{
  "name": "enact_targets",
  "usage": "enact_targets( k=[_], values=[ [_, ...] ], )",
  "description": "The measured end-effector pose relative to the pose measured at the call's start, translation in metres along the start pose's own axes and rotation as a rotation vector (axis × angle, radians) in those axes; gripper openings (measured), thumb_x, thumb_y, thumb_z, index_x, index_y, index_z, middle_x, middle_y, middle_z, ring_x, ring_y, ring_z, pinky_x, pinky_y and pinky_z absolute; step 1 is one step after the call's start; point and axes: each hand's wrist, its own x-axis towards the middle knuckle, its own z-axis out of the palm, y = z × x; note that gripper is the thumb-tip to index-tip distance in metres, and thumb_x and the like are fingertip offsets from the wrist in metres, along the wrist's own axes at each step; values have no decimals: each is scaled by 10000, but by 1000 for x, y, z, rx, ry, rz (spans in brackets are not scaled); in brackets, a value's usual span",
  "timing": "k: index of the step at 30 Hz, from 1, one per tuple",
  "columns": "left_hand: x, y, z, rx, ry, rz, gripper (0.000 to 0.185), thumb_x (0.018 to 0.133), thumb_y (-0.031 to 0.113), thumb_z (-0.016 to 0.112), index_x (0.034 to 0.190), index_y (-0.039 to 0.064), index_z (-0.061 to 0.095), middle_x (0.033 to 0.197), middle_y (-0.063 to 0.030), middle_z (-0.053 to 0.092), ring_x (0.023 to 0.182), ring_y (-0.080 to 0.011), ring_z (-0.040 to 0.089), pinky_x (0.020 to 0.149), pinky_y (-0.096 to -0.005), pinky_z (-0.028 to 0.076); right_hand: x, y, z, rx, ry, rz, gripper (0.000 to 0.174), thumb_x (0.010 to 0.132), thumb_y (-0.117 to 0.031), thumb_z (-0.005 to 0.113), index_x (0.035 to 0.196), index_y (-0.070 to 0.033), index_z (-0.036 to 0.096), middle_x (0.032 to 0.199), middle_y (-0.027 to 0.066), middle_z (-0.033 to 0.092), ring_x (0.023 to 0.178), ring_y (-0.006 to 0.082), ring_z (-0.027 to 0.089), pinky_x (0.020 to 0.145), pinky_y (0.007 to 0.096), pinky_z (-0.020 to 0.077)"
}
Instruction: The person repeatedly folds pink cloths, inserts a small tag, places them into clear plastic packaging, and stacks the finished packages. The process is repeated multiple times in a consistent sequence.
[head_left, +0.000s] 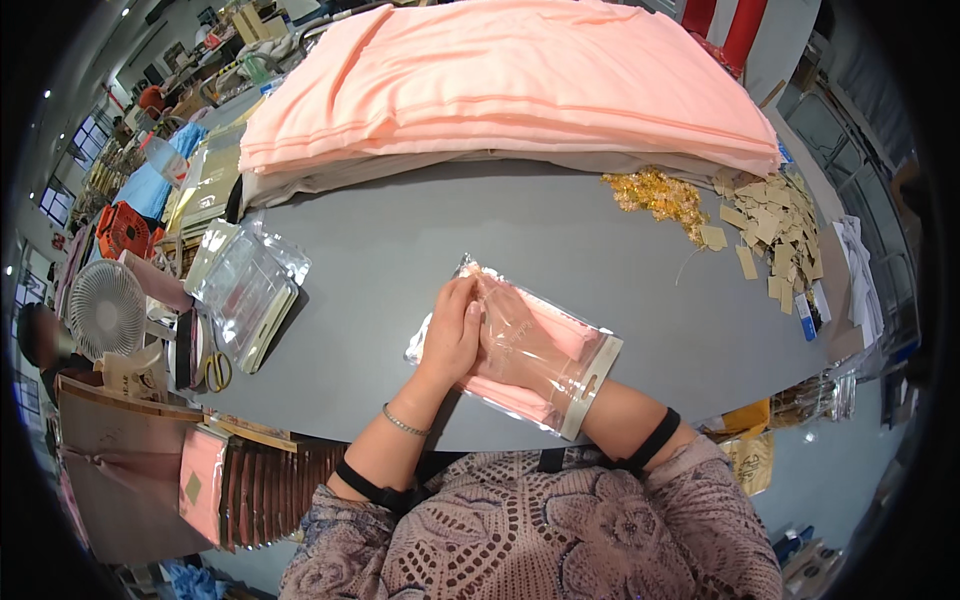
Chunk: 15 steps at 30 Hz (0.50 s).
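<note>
A clear plastic bag (547, 405) with a pale hanger strip at its open end lies tilted on the grey table before me. Folded pink fabric (559, 326) is inside it. My right hand (510, 322) reaches into the bag through the strip end and shows through the film, over the fabric; whether its fingers grip the fabric is hard to tell. From outside, my left hand (454, 322) lies against the bag's left part, its fingers together near the far left corner, beside the right fingertips. Its exact hold on the film is partly hidden.
A large stack of pink fabric (510, 82) spans the table's far side. Gold strings (660, 195) and beige paper tags (772, 225) are heaped at the right. Packing bags (247, 285), yellow-handled scissors (218, 372) and a white fan (107, 309) are at the left. A person (45, 337) is at the far left.
</note>
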Motion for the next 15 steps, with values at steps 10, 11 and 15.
enact_targets(
  k=[10, 11, 15],
  values=[
    [-8, 11, 9, 396, -279, 90, 527, 910, 245, 513, 1350, -29, 416, 1424, -204, 393, 1345, -349, 352, 1128, -515, 217, -73, -1, -39, 130, -74, 112, 1057, 719, -648, 629, 1322, 175, 355, 1393, 351, 327, 1331, 453, 310, 1094, 534, 265],
    [-9, 14, 9, 449, -323, 119, 558, 909, 276, 511, 1366, -24, 403, 1442, -201, 375, 1363, -339, 328, 1133, -511, 205, -72, 3, -34, 158, 23, 62, 1053, 724, -650, 621, 1325, 172, 355, 1391, 350, 332, 1321, 455, 325, 1094, 531, 264],
    [-15, 18, 8, 606, -413, 148, 679, 917, 402, 477, 1434, -10, 323, 1505, -187, 302, 1424, -301, 234, 1150, -500, 151, -75, 17, -25, 192, 126, -18, 1039, 746, -663, 583, 1337, 159, 350, 1382, 347, 351, 1306, 472, 345, 1098, 545, 244]
  ],
)
